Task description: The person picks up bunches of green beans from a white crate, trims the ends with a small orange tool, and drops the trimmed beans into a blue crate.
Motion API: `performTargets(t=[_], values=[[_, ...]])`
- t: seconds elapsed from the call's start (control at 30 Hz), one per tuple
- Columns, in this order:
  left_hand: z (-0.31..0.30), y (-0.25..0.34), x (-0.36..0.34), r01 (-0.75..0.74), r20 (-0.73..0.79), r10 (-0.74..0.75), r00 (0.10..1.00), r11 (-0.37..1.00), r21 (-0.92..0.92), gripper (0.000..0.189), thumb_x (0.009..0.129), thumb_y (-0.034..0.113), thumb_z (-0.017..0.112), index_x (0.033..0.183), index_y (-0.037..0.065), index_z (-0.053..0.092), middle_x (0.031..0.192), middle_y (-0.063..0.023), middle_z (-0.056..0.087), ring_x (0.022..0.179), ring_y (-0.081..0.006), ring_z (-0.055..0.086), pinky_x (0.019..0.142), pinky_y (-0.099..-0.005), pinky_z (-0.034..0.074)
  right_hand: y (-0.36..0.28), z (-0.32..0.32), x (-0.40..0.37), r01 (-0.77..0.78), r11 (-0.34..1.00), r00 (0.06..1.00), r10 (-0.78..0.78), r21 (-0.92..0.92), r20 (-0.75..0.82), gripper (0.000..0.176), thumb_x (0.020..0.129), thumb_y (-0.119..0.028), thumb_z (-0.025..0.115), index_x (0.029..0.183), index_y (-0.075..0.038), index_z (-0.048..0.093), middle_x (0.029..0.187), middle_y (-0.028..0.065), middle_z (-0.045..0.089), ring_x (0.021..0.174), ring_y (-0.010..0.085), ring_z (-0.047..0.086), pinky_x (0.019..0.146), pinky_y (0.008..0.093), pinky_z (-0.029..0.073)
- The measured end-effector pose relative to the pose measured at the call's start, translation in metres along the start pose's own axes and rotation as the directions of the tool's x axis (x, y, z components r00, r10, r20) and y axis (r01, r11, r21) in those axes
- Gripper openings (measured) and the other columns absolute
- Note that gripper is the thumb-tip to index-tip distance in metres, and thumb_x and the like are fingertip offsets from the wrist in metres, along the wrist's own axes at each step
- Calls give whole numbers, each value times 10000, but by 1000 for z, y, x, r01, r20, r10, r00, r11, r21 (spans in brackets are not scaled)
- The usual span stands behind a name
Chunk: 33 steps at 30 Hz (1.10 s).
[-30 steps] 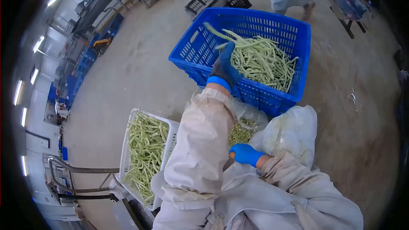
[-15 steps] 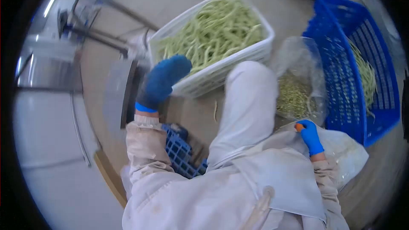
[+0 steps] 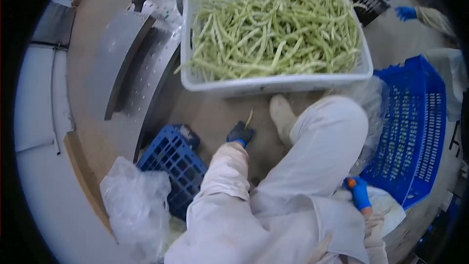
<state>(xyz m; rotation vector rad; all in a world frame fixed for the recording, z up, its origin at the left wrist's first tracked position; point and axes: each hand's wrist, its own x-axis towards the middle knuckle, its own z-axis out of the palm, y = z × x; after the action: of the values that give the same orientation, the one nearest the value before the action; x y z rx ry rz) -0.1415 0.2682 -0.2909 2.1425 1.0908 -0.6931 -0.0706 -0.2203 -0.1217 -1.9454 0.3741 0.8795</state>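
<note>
Bean (image 3: 249, 118) is showing at the left hand (image 3: 240, 134), low over the floor (image 3: 207, 113), and I'm judging it light, bendy, best pinched mid-length, but can't tell whether those fingers are clamping it, while the right hand (image 3: 359, 193) is gripping an orange object (image 3: 351, 183).

We note both hands in view, set well apart. Our left arm (image 3: 222, 176) extends forward and down, its pale sleeve creased along the forearm and gathered near the wrist. Our left hand (image 3: 240, 134) is low ahead of the body in a dark glove, a blue cuff showing at the wrist; we cannot resolve how far its fingers are bent. Our right arm (image 3: 375, 232) is drawn in, elbow near the trunk. Our right hand (image 3: 358, 193), gloved in bright blue, is curled into a grip beside the right thigh.
</note>
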Motion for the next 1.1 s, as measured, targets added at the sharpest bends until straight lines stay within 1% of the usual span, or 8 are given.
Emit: performTargets(t=[0.23, 0.47, 0.53, 0.67, 0.8, 0.83, 0.97, 1.1], values=[[31, 23, 69, 66, -115, -28, 993, 935, 348, 233, 793, 312, 518, 951, 182, 629, 1006, -89, 631, 949, -287, 610, 739, -437, 459, -20, 7, -8, -156, 984, 988, 155, 89, 13, 179, 843, -96, 555, 944, 37, 620, 881, 107, 648, 802, 191, 616, 733, 303, 500], [-25, 17, -4, -204, -150, 195, 969, 978, -47, 232, 837, 225, 462, 973, 100, 603, 968, -171, 614, 873, -365, 599, 746, -498, 453, -24, 8, 7, -204, 972, 979, 204, 120, 9, 184, 851, -87, 536, 944, 59, 597, 913, 138, 636, 818, 243, 631, 748, 318, 520], [-61, 16, -38, -608, -219, 570, 792, 768, -202, 222, 833, 190, 511, 1003, 56, 562, 916, -197, 599, 855, -403, 574, 750, -480, 448, -29, 14, 8, -199, 967, 980, 201, 160, 5, 184, 842, -95, 544, 928, 58, 601, 909, 146, 634, 823, 252, 634, 744, 319, 525], [-202, 85, -79, -586, -498, 355, 791, 672, -453, 219, 824, 190, 577, 987, 46, 547, 801, -162, 562, 709, -306, 575, 664, -372, 462, -16, 14, 15, -166, 972, 986, 165, 166, 22, 186, 837, -102, 551, 920, 56, 604, 892, 146, 637, 815, 247, 637, 737, 317, 526], [-314, 132, 2, -738, -697, 586, 414, 664, 121, 257, 810, 240, 610, 955, 37, 549, 799, -185, 585, 719, -339, 581, 668, -399, 468, -24, 16, 18, -158, 973, 987, 159, 168, 5, 184, 837, -104, 556, 925, 48, 610, 876, 139, 644, 804, 237, 639, 727, 309, 525], [-326, 144, 34, -631, -659, 430, 617, 770, -89, 339, 832, 317, 593, 981, 14, 566, 827, -167, 623, 734, -271, 609, 685, -368, 479, -24, 16, 16, -147, 966, 989, 148, 212, 13, 180, 837, -106, 559, 923, 42, 614, 871, 135, 647, 800, 233, 640, 721, 306, 524], [-341, 160, 133, -259, -291, 280, 915, 960, 108, 800, 661, 570, 666, 1242, 56, 472, 1208, -215, 529, 1126, -355, 502, 947, -410, 397, -15, 15, 10, -134, 972, 990, 141, 194, -22, 174, 840, -102, 563, 915, 41, 627, 863, 113, 652, 751, 203, 644, 668, 283, 506], [-312, 178, 143, 75, -568, 49, 821, 979, 192, 863, 561, 542, 757, 1247, 110, 461, 1231, -168, 529, 1105, -355, 530, 940, -414, 419, -10, 13, 8, -113, 962, 992, 125, 249, -33, 171, 838, -111, 564, 904, 28, 638, 855, 108, 655, 747, 198, 643, 662, 280, 497]])
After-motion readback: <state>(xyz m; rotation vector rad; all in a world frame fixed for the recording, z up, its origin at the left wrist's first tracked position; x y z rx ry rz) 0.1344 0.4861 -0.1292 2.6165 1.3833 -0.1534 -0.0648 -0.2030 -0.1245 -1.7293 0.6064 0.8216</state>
